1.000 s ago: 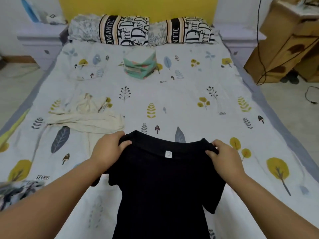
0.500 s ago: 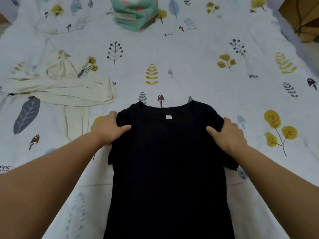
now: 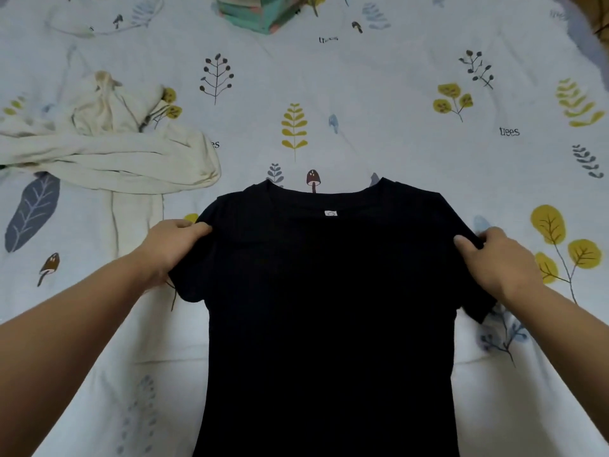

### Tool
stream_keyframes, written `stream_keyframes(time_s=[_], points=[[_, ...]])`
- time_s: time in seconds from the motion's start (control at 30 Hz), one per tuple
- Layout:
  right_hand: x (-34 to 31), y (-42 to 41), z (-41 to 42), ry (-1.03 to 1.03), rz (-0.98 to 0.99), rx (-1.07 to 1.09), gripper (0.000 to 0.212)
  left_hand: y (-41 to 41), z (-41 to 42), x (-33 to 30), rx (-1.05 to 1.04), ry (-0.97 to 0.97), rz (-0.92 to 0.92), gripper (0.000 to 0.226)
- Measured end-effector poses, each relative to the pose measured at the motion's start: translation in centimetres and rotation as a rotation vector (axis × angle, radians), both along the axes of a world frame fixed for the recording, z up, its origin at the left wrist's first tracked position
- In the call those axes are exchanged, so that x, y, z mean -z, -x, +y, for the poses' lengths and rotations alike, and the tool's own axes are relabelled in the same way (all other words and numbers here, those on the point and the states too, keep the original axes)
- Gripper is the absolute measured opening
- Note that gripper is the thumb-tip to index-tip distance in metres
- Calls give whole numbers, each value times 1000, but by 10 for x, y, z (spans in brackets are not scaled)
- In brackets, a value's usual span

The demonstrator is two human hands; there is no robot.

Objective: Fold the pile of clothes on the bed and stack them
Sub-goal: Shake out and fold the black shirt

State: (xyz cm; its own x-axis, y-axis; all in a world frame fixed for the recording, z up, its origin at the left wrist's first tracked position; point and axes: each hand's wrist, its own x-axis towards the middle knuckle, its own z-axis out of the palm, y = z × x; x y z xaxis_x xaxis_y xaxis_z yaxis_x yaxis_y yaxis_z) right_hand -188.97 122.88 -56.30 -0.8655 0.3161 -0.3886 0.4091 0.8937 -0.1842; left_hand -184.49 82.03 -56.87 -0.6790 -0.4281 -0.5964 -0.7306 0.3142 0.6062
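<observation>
A black T-shirt (image 3: 329, 308) lies spread flat on the bed (image 3: 379, 103), neck hole pointing toward the far edge and a small white label (image 3: 330, 213) showing just inside the collar; its lower part runs out of sight at the near edge. The person's left hand (image 3: 171, 245) grips the shirt at its left shoulder, thumb lying on top of the dark cloth and the other fingers curled under the seam where the sleeve begins. The right hand (image 3: 497, 258) does the same at the right shoulder, thumb pressed onto the fabric and fingers bent round the edge of it, so both hands are pinching cloth rather than lying flat. Both short sleeves hang out to the sides beneath the wrists, touching the sheet. Toward the left edge of the bed, well apart from the shirt, a cream garment (image 3: 108, 150) lies crumpled and unfolded. At the far edge, partly cut off by the top of the view, sits a stack of folded clothes (image 3: 260, 11) in green and pale tones. The sheet is white with printed leaves, twigs and little mushrooms.
</observation>
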Motion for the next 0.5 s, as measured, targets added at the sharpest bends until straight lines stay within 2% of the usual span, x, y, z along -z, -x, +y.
stream_keyframes(time_s=[0.07, 0.13, 0.2, 0.27, 0.37, 0.47, 0.5], points=[[-5, -6, 6, 61, -37, 22, 39, -4, -7, -5, 1, -93, 18, 21], [-10, -11, 11, 157, -25, 68, 25, -8, -10, -9, 38, -80, 49, 22], [-16, -15, 13, 216, 48, 120, 21, -10, -9, -11, 55, 55, 78, 17], [-25, -16, 10, 263, 137, 182, 23, -10, -4, -15, 78, 276, 121, 12], [-40, -17, -4, 341, 275, 168, 21, -6, 14, -29, 123, 546, 200, 9], [-51, -23, -34, 427, 397, 86, 19, -3, 54, -45, 129, 555, 326, 11], [-54, -26, -45, 476, 412, 44, 20, -4, 69, -49, 175, 469, 346, 11]])
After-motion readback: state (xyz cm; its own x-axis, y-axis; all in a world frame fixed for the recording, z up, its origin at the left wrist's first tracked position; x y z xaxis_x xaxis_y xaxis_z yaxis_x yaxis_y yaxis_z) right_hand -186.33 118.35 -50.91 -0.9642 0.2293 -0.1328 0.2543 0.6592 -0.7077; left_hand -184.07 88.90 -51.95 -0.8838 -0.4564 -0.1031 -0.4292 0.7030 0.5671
